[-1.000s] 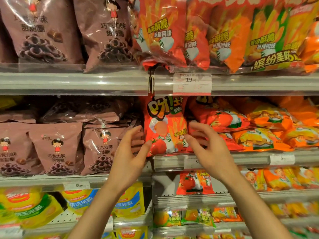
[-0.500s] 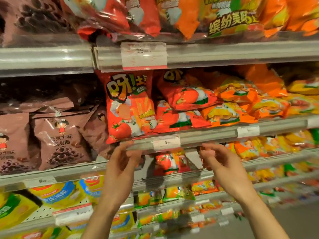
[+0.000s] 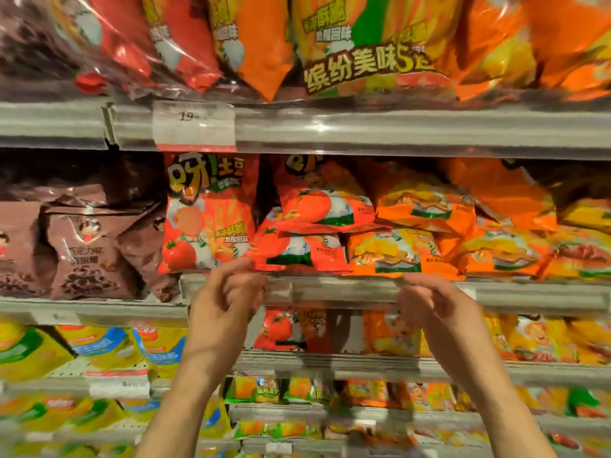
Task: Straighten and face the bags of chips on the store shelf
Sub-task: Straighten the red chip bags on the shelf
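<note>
Both bare arms are reaching up from the bottom of the frame. The left hand [image 3: 228,299] is sitting left of center, fingers bent and loosely apart, holding nothing. The right hand [image 3: 436,309] is sitting right of center, fingers curled, also holding nothing.

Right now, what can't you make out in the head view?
- Price tag: only "19" reads; the rest is blurred.
- Left hand and right hand: motion blur hides finger contact with the shelf rail.
- Bottom shelves: packs smeared, unreadable.
- Top-shelf bags: tops cut by frame edge.
</note>
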